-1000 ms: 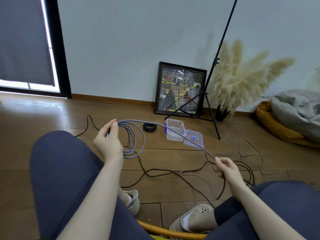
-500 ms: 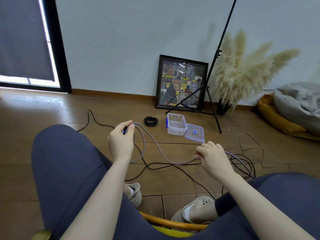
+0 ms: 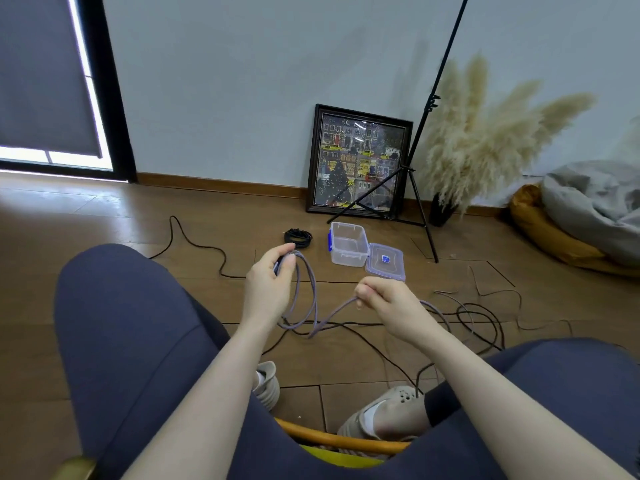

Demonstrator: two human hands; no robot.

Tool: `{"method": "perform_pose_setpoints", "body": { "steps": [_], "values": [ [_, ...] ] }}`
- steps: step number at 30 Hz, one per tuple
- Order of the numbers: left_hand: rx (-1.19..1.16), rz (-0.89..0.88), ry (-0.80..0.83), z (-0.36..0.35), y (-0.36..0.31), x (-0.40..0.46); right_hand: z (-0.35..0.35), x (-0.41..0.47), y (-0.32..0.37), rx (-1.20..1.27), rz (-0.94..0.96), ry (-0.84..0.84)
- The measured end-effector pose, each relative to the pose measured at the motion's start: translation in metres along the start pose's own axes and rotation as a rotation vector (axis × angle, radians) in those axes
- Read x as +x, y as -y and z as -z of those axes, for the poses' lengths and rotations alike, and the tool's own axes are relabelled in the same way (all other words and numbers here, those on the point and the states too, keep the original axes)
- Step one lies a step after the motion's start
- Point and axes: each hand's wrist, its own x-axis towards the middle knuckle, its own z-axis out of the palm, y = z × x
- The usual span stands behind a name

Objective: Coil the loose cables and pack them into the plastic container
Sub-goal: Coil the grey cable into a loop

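A seated person's left hand (image 3: 268, 289) pinches the gathered loops of a grey braided cable (image 3: 310, 289) while the right hand (image 3: 388, 301) grips its trailing run. The clear plastic container (image 3: 348, 244), at 12 o'clock, holds nothing; 1 small black coil (image 3: 298, 235) lies beside it, and loose black cables (image 3: 481, 320) sprawl at 3 o'clock.

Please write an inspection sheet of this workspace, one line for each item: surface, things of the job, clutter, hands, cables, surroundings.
Surface: wooden floor.
Job's things: purple cable, partly coiled; open plastic container, looks empty, its lid beside it; coiled black cable on the floor.
Clutter: nothing seen.
Hands: left hand grips the purple loops; right hand pinches the purple strand.
Cables: loose black cables tangled on the floor at right; one black cable at left.
Surroundings: framed picture, tripod, pampas grass, beanbag.
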Motion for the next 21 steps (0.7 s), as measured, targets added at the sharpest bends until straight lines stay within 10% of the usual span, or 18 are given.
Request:
{"method": "perform_pose_setpoints", "body": {
  "steps": [21],
  "values": [
    [-0.402,0.072,0.422,-0.012,-0.010,-0.016,-0.018,0.026,0.019,0.189,-0.048,-0.242]
  ]
}}
